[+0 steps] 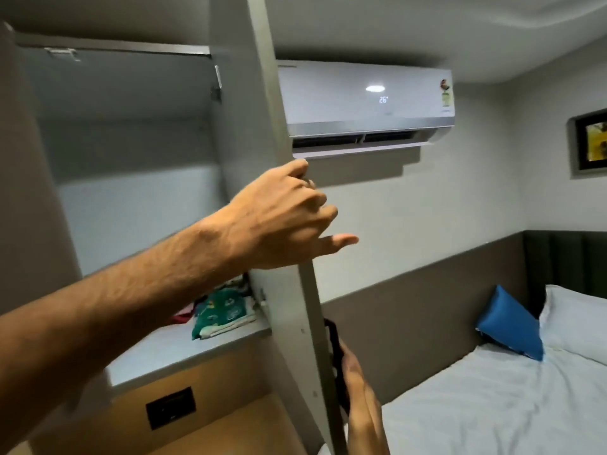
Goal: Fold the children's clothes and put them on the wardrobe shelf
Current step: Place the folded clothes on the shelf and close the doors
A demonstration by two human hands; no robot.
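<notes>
We are observing an open wardrobe with its door [289, 224] standing edge-on toward the camera, running from 12 o'clock down to 6 o'clock through the middle of the view. The left hand [279, 215] is reaching in from 8 o'clock across the wardrobe opening, and its grip is closing around the front edge of the door: the fingers [315, 198] are curling over the edge, with the little finger pointing out toward 3 o'clock. The right hand [356, 385] is sitting at 6 o'clock, just on the far side of the door, and its grip is wrapping a dark handle [333, 343] mounted on the door's outer face; the door edge is hiding part of that handle.

We are locating the children's clothes [223, 315] on the wardrobe shelf [184, 353], at 7 o'clock from the left hand. They are lying as a folded stack toward the right end of the shelf, close to the door hinge side, with a green printed garment on top and a red piece [180, 318] showing just to its left. The forearm is covering the rear part of the stack.

At 1 o'clock we are noting a wall-mounted air conditioner [368, 106] displaying 26. At 4 o'clock a bed [492, 405] with white sheets is carrying a blue pillow [509, 323] beside a white pillow [578, 316].
</notes>
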